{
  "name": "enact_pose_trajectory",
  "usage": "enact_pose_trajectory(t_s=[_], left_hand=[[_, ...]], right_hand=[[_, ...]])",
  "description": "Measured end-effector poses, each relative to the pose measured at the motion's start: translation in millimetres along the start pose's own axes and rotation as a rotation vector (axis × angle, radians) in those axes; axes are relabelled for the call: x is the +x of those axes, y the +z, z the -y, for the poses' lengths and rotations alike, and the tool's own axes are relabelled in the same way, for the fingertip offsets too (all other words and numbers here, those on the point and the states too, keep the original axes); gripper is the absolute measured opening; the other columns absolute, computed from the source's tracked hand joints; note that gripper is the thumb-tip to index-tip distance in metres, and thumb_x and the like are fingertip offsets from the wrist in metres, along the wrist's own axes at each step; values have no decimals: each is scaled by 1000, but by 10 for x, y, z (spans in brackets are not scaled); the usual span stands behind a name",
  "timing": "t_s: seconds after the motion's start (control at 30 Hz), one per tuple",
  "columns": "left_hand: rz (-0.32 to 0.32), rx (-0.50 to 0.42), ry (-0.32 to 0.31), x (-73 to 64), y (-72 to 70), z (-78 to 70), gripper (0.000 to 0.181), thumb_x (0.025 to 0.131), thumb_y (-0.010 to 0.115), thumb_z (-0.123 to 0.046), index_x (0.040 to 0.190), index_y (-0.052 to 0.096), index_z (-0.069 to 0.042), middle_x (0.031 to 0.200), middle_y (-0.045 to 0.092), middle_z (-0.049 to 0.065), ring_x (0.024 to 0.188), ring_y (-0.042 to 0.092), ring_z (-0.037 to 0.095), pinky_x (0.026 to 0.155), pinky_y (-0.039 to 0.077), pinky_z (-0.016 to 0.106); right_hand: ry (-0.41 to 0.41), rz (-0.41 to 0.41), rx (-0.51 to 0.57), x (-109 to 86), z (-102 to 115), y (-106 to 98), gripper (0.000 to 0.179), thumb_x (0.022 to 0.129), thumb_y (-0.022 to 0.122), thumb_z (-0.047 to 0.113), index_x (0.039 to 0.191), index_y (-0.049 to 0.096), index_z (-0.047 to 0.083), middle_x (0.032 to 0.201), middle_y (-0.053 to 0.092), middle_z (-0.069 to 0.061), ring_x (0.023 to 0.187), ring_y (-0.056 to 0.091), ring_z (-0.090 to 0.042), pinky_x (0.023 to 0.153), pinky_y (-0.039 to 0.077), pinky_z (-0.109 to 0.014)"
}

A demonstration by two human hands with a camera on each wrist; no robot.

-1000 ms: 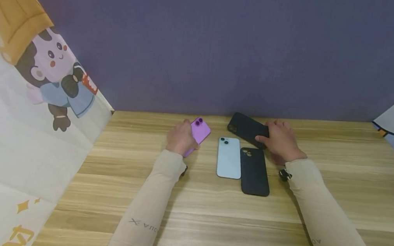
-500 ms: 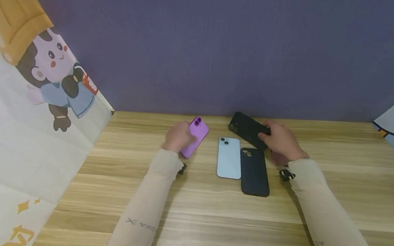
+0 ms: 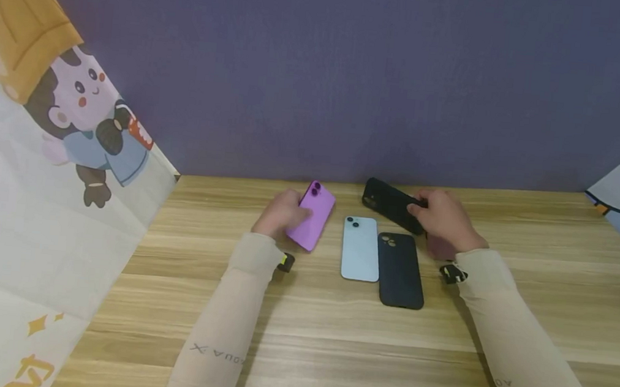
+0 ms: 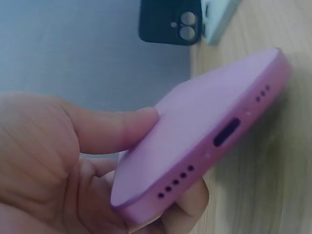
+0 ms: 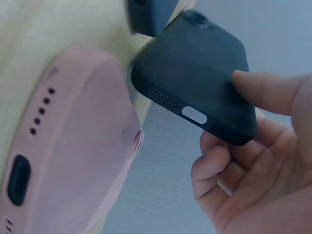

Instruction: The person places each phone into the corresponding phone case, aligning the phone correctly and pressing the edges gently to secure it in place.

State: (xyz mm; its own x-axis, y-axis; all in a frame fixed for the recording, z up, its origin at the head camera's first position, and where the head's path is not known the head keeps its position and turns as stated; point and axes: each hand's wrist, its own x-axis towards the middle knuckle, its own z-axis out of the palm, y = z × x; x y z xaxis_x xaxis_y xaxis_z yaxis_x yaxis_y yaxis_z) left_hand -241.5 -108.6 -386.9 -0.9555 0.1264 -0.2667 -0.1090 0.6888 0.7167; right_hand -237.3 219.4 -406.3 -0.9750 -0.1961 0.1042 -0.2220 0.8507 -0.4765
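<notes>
Long beige sleeves (image 3: 227,321), grey lettering (image 3: 217,353) on the forearms, black devices (image 3: 453,273) at both wrists, bare hands (image 3: 280,214).

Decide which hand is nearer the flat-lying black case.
Right. The right hand is just beyond and right of the flat black case; the left hand is farther, to its left past the pale blue phone.

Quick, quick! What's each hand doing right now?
Left hand: closed, holding the purple phone.
Right hand: closed, holding a black phone case.

Head view: even, diffuse light; soft shadows beside sleeves (image 3: 230,315) on wooden tabletop (image 3: 339,368); left hand (image 3: 282,212) slightly blurred. Wrist views hazy, soft; backdrop (image 4: 87,58) bluish.
</notes>
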Motion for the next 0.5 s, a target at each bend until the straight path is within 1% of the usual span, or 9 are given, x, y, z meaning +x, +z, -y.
enact_pose_trajectory(t_s=[0.03, 0.07, 0.13, 0.2, 0.27, 0.3, 0.4, 0.5], left_hand=[[6, -26, -1, 3, -2, -6, 31, 100, 61, -13, 125, 63, 4, 112, 70, 21, 98, 71, 34, 85, 61, 41], [7, -45, 2, 5, -4, -12, 32, 100, 62, -13, 126, 62, 5, 113, 70, 21, 99, 71, 34, 86, 61, 41], [2, -59, 15, 12, -12, -25, 34, 100, 62, -14, 127, 62, 5, 114, 70, 22, 101, 70, 33, 88, 60, 41], [3, -106, 17, 23, -18, -30, 35, 101, 62, -15, 128, 61, 7, 115, 70, 23, 102, 70, 34, 89, 60, 42], [7, -152, 17, 39, -21, -29, 37, 101, 61, -15, 130, 60, 7, 117, 69, 23, 103, 70, 34, 89, 61, 41], [9, -175, 17, 47, -22, -26, 37, 101, 61, -15, 131, 59, 8, 118, 69, 23, 103, 71, 34, 89, 61, 41], [22, -258, 16, 63, -28, -23, 40, 103, 59, -15, 136, 56, 8, 120, 68, 23, 105, 70, 34, 90, 60, 41], [46, -346, 17, 73, -32, -27, 42, 104, 55, -13, 141, 53, 7, 123, 67, 25, 108, 70, 36, 92, 60, 42]], right_hand=[[0, 1, 4, -2, 3, -8, 27, 103, 58, 22, 113, 67, -1, 102, 71, -24, 87, 65, -39, 80, 50, -54], [-1, 2, 6, -5, 8, -17, 26, 103, 58, 21, 113, 67, -2, 99, 70, -24, 84, 64, -38, 78, 49, -52], [2, 2, 8, -11, 15, -34, 28, 104, 57, 20, 117, 65, -4, 101, 69, -26, 84, 63, -38, 77, 49, -52], [17, 10, 21, -16, 24, -47, 31, 105, 55, 20, 122, 61, -6, 104, 68, -28, 85, 62, -39, 78, 49, -53], [27, 8, 43, -18, 27, -57, 36, 106, 54, 19, 131, 57, -7, 114, 67, -30, 90, 64, -40, 81, 50, -55], [33, 3, 51, -20, 31, -61, 37, 106, 54, 19, 133, 55, -7, 117, 66, -30, 92, 65, -40, 82, 50, -56], [46, -11, 87, -23, 51, -72, 36, 106, 54, 17, 134, 52, -6, 121, 64, -31, 99, 64, -43, 85, 50, -58], [59, -16, 119, -28, 76, -92, 37, 105, 53, 17, 135, 48, -5, 129, 59, -33, 116, 59, -49, 95, 47, -63]])
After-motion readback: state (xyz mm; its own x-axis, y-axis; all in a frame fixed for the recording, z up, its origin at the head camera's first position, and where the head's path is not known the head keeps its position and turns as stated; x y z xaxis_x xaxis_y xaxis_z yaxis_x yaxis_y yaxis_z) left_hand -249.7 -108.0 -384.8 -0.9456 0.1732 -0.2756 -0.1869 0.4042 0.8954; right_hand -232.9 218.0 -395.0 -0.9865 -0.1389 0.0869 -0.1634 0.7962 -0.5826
